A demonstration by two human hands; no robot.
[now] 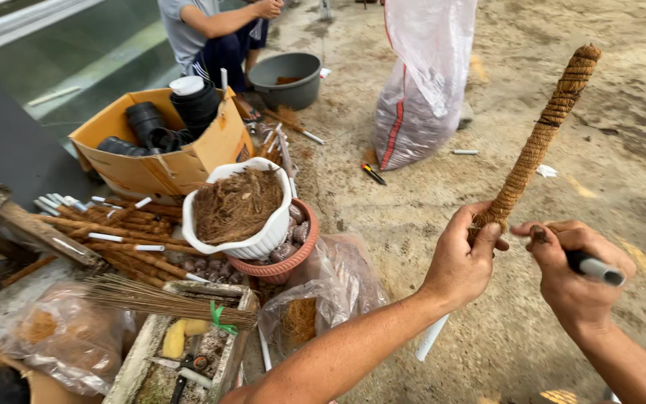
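Observation:
My left hand grips a long pole wrapped in brown coir rope; its bare white lower end sticks out below my fist. The pole tilts up to the right. My right hand is closed around a tool with a black and grey handle, its tip close to the pole's wrapped base beside my left thumb.
A white pot of coir fibre sits in a terracotta pot. Finished coir poles, a cardboard box of black pots, plastic bags, a big sack, a grey basin and a crouching person surround them.

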